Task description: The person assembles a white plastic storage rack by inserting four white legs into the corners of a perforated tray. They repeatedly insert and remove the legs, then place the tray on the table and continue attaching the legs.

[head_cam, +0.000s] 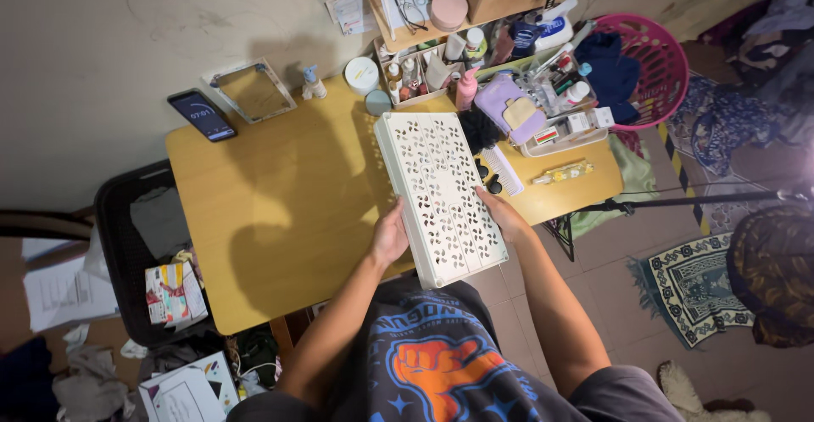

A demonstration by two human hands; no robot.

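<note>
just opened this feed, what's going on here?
A person holds a white perforated tray over a yellow table, the left hand on its left edge and the right hand on its right edge. A phone and a small mirror lie at the far left; cosmetics crowd a rack at the back.

Plain pale wall (127, 23) along the top, worn and smudged; low yellow wooden bench (271, 210) pushed against it, lit from above with a soft shadow across its middle. Tiled floor (610, 303) on the right with a patterned rug (691, 290), a black-and-yellow striped strip (682, 176) and a dark stand pole (695, 200) crossing it. Pink laundry basket (657, 61) by the wall, black mesh bin (127, 244) left of the bench, papers (64, 290) and clutter on the floor in the dim lower left.
</note>
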